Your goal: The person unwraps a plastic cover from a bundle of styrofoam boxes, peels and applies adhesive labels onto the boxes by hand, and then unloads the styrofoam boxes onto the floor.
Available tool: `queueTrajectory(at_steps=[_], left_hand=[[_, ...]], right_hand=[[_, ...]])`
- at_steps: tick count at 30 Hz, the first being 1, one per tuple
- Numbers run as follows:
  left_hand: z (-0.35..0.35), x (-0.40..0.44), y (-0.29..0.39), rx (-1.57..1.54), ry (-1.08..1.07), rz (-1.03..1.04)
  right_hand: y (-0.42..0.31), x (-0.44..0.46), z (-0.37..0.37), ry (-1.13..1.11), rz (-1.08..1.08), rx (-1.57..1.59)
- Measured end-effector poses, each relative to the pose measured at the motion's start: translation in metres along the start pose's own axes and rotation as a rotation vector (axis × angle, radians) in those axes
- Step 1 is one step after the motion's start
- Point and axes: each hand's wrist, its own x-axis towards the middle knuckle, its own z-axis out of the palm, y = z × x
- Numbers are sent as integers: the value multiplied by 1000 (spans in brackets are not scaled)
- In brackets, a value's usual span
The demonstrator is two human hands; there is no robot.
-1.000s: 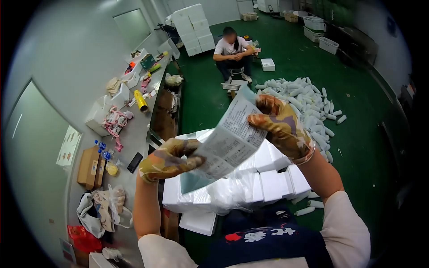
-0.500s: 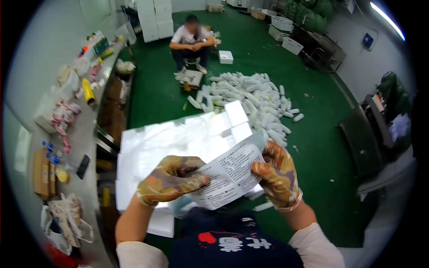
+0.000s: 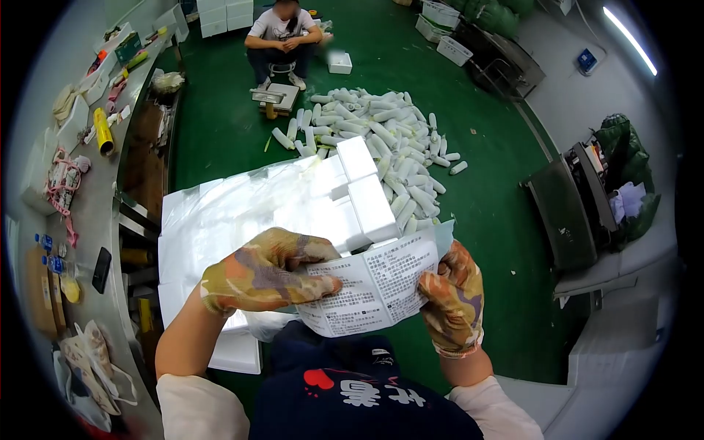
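Between both gloved hands, in front of my chest, is a sheet of printed labels (image 3: pixel 378 282) with dense black text and a fold line down its middle. My left hand (image 3: pixel 268 273) wears a camouflage-patterned glove and pinches the sheet's left edge, thumb on top. In a matching glove, my right hand (image 3: pixel 455 297) grips the right edge, where a pale bluish part of the sheet shows. Just beyond and below the sheet stand white foam boxes (image 3: pixel 359 209), some covered by clear plastic film (image 3: pixel 242 194).
Many white-wrapped long pieces (image 3: pixel 400 147) lie heaped on the green floor ahead. Behind them a person (image 3: pixel 282 37) sits by a low scale (image 3: pixel 280 97). A metal bench (image 3: pixel 99 238) with a phone (image 3: pixel 102 269) runs along the left. Dark equipment (image 3: pixel 568 194) stands right.
My view has shifted, so the room's contents sit further left and higher. The sheet has turned flatter toward me, showing more of its text; both hands still hold it.
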Motion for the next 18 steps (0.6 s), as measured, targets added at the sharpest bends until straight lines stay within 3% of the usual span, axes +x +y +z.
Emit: queueTrajectory(at_steps=[10,12,14,16,18], left_hand=[[1,2,3,79,-5,64],[3,2,-2,-72,-25,114],[4,3,-4,-104,12,71],[5,4,-5,-74,40,152],[2,2,-5,-88,34,131]], right_hand=[[5,0,9,0,-49,56],[8,2,6,-25,-15,56],[12,3,2,-15,-29,75],[14,10,-3,-16,-49,86],[16,14,-9,114,-320,-313]])
